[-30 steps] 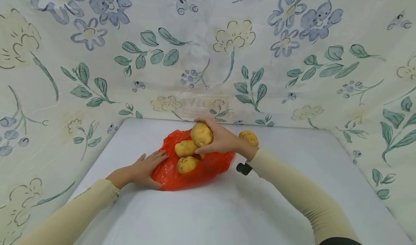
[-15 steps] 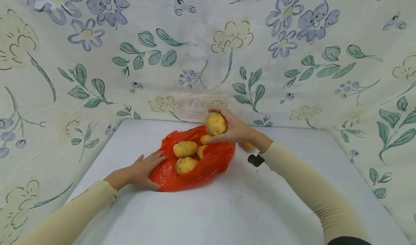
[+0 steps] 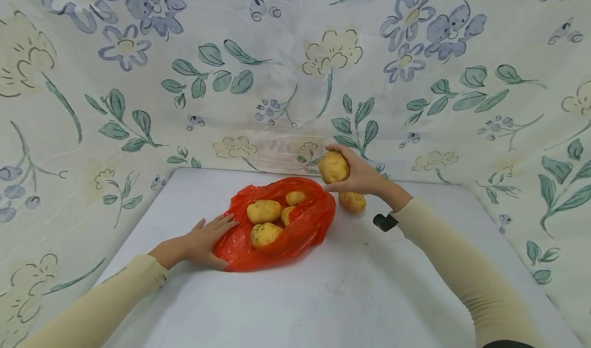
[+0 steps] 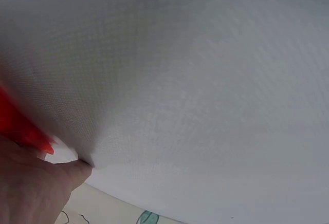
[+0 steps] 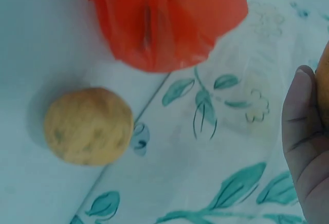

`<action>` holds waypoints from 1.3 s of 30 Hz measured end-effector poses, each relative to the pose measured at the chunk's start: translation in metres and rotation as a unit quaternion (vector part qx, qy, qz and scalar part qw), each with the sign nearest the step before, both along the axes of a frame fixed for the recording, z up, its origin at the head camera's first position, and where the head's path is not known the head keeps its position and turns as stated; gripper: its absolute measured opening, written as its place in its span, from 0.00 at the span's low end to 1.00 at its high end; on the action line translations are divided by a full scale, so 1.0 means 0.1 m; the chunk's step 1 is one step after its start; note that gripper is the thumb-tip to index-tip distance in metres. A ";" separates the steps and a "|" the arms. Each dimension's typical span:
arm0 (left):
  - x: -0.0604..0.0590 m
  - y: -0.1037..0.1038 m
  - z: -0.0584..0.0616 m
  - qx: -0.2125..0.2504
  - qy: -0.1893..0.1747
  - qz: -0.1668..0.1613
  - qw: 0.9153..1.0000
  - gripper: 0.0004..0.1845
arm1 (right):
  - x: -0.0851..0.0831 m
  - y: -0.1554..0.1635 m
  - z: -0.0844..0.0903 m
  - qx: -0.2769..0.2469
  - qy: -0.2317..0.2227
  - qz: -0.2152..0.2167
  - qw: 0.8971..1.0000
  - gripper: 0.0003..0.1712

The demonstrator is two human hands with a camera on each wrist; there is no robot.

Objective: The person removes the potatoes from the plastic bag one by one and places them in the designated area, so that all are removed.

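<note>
On the table (image 3: 351,296), potatoes (image 3: 264,211) in a bag (image 3: 249,250), a loose potato (image 3: 352,203) to its right

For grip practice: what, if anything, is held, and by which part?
The right hand grips a potato round its right side; the left hand touches the red bag.

It looks like a little nook, but I can't tell if it is in a home or somewhere else. A white counter (image 3: 277,307) has a pale sheet (image 3: 286,45) at the back and on both sides, with blue and yellow flowers and green leaves.
</note>
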State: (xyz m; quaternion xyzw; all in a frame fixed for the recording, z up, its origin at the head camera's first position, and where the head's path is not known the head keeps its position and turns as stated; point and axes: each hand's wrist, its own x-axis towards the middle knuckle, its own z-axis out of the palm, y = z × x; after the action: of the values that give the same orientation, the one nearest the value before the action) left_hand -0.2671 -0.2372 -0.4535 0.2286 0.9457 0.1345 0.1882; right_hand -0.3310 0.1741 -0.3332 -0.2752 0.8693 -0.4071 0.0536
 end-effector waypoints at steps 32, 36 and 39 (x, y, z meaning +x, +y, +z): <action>0.02 0.00 -0.03 0.008 0.009 0.001 1.000 0.60 | -0.11 0.85 -0.19 0.016 -0.034 -0.118 0.992 0.55; 0.04 0.00 -0.03 0.011 0.012 0.001 1.000 0.60 | -0.13 0.90 -0.25 0.020 -0.036 -0.127 0.991 0.55; 0.06 -0.01 -0.04 0.013 0.012 0.002 1.000 0.60 | -0.15 0.93 -0.32 0.029 -0.034 -0.133 0.990 0.55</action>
State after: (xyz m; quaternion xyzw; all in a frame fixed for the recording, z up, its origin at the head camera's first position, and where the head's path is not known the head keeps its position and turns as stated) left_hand -0.2611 -0.2384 -0.4574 0.2309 0.9464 0.1444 0.1737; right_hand -0.3455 0.2674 -0.3651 -0.1418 0.9071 -0.3947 0.0364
